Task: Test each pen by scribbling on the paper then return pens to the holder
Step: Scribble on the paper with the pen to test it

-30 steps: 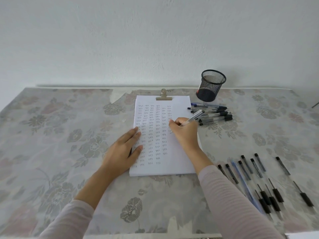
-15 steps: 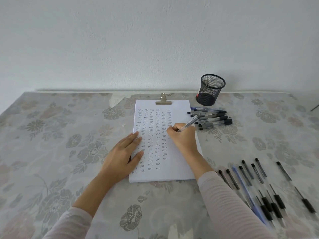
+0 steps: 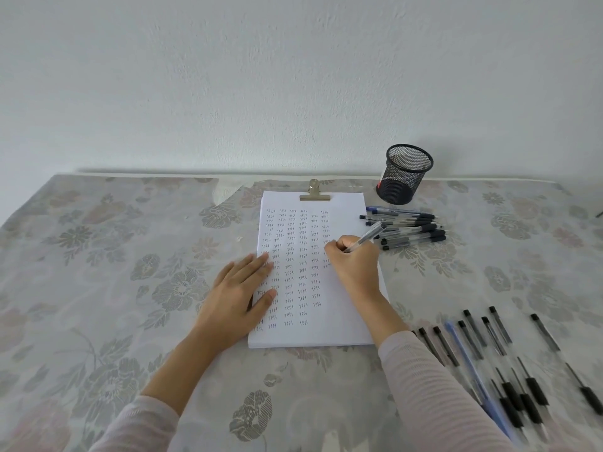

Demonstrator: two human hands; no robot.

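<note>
Black mesh holder (image 3: 404, 174) at 1 o'clock, contents unclear, white clipped paper (image 3: 339, 321) at centre, right hand (image 3: 354, 261) gripping clear pen (image 3: 365, 240) over it, left hand (image 3: 239, 295) flat, fingers straight, on paper's 8 o'clock edge, pen heap (image 3: 409, 230) at 2 o'clock, pen row (image 3: 489, 347) at 4.

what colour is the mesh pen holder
Black; the mesh pen holder shows best, and only, in the head view.

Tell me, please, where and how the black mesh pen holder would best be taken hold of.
Grip the mesh pen holder around its round side wall, just below the rim, coming from its right. It stands upright, so a wrap round the wall should hold it; the pile of pens lies close on its near side, which probably leaves the right side freest.
</note>
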